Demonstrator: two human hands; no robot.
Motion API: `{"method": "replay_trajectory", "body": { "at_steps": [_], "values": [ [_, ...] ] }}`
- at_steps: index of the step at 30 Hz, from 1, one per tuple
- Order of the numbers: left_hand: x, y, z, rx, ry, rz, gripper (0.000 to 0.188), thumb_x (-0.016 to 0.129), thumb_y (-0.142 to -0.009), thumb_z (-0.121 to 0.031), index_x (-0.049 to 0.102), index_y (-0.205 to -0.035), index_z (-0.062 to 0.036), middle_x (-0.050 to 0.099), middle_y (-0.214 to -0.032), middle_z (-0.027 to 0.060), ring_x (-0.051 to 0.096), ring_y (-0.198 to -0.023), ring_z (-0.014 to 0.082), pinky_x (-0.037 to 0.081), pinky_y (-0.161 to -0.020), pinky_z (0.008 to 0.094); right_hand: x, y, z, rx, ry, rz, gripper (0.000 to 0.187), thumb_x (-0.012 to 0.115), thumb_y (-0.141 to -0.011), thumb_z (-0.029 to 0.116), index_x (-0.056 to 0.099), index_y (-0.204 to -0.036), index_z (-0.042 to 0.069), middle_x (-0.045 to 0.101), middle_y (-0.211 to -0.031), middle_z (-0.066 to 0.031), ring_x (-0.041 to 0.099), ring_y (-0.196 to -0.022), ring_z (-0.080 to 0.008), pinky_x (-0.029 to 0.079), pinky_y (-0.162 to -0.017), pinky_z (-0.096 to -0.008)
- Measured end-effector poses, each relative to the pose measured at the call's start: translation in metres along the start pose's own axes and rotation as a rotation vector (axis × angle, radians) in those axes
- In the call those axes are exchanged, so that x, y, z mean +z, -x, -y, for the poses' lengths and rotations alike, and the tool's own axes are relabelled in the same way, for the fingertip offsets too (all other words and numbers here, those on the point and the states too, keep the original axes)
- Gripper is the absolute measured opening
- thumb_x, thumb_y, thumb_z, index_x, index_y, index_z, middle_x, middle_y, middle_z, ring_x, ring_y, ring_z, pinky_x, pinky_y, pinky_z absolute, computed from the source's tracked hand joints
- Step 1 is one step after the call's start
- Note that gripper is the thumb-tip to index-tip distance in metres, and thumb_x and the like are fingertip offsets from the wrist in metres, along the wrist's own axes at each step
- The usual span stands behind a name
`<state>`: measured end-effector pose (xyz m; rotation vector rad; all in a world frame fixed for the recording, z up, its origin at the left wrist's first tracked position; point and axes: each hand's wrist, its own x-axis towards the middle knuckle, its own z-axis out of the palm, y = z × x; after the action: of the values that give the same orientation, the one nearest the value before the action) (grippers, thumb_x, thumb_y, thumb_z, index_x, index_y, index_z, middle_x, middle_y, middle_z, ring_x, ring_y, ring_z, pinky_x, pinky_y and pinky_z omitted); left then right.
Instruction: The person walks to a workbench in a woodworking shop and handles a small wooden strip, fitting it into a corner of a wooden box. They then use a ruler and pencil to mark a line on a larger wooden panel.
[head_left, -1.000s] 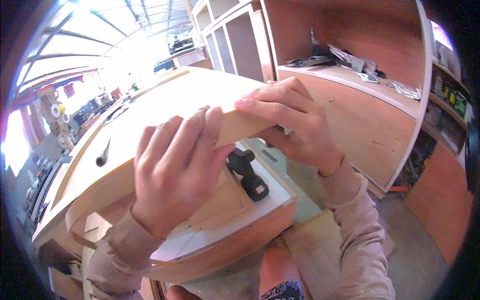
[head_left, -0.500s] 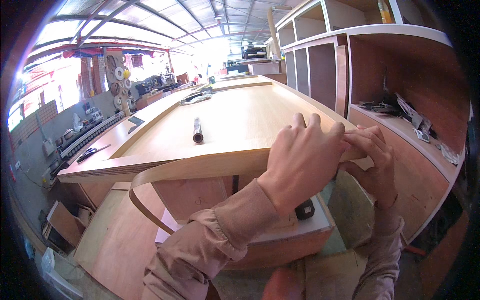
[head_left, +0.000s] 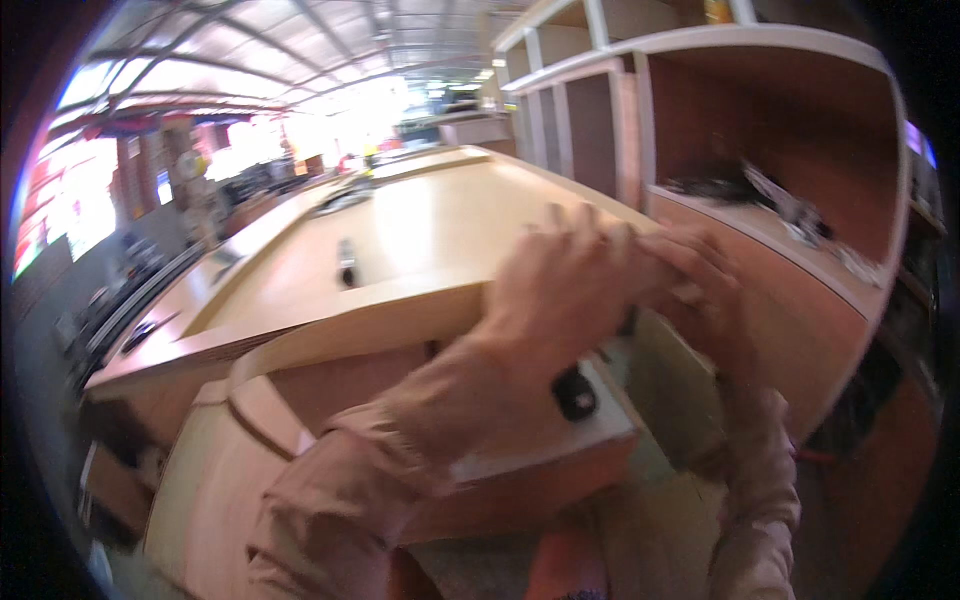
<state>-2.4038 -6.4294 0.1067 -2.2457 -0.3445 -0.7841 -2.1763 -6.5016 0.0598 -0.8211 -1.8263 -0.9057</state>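
A pale wooden panel with a raised frame lies before me. Along its near edge runs a thin wood-coloured edge banding strip, whose loose left end curls down and away. My left hand is closed over the strip near the panel's right corner, its fingers bent above the top edge. Right against it, my right hand pinches at the corner, with the strip's end hidden by the fingers. Motion blurs both hands. On the panel lie a short metal tube and, farther off, a metal hand tool.
Below the panel's near edge, a black boxy object sits on a white-topped wooden box. Scissors lie at the left. A white-edged shelf cabinet stands close on the right, with scraps inside.
The view has swung to the right, so the panel, tube and cabinet appear farther left. Both hands stay together at the panel's corner; the strip still hangs loose at its left end.
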Motion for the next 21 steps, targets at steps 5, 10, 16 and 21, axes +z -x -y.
{"method": "replay_trajectory", "body": {
  "at_steps": [5,10,16,21],
  "values": [
    [-0.003,0.002,-0.01,-0.082,0.007,-0.028,0.034,0.064,-0.106,-0.03,0.065,-0.133,-0.0102,0.069,-0.108,0.0142,0.072,-0.099,0.0328,0.063,-0.073,0.047,-0.011,0.022,-0.004,0.245,-0.222,-0.105,0.058,0.091,-0.09,0.025,0.066,-0.14,0.008,0.07,-0.142,-0.0132,0.068,-0.13,-0.0309,0.054,-0.113,-0.0457],
    [-0.012,-0.006,-0.017,-0.143,0.001,0.073,0.027,0.062,-0.109,-0.033,0.067,-0.127,-0.0131,0.068,-0.107,0.013,0.072,-0.099,0.0344,0.063,-0.073,0.0495,-0.003,0.046,0.015,0.636,-0.774,-0.309,0.064,0.077,-0.099,0.005,0.048,-0.156,0.008,0.054,-0.159,-0.0133,0.05,-0.148,-0.0255,0.042,-0.124,-0.0445],
    [-0.018,-0.001,-0.005,-0.026,0.178,0.043,0.034,0.062,-0.109,-0.029,0.067,-0.132,-0.0044,0.069,-0.106,0.0191,0.07,-0.105,0.0392,0.06,-0.087,0.0512,0.029,0.043,0.017,0.585,-0.745,-0.393,0.053,0.068,-0.108,0.012,0.05,-0.158,0.005,0.058,-0.155,-0.0142,0.053,-0.145,-0.0234,0.047,-0.12,-0.0413],
    [-0.028,-0.002,0.015,-0.013,0.451,0.135,0.039,0.064,-0.106,-0.022,0.067,-0.136,0.0019,0.068,-0.108,0.0223,0.067,-0.109,0.0418,0.054,-0.093,0.0514,0.034,0.041,0.015,0.645,-0.81,-0.357,0.052,0.067,-0.112,0.022,0.054,-0.158,0.003,0.061,-0.156,-0.0139,0.058,-0.14,-0.0208,0.046,-0.12,-0.0381]
  ]
}}
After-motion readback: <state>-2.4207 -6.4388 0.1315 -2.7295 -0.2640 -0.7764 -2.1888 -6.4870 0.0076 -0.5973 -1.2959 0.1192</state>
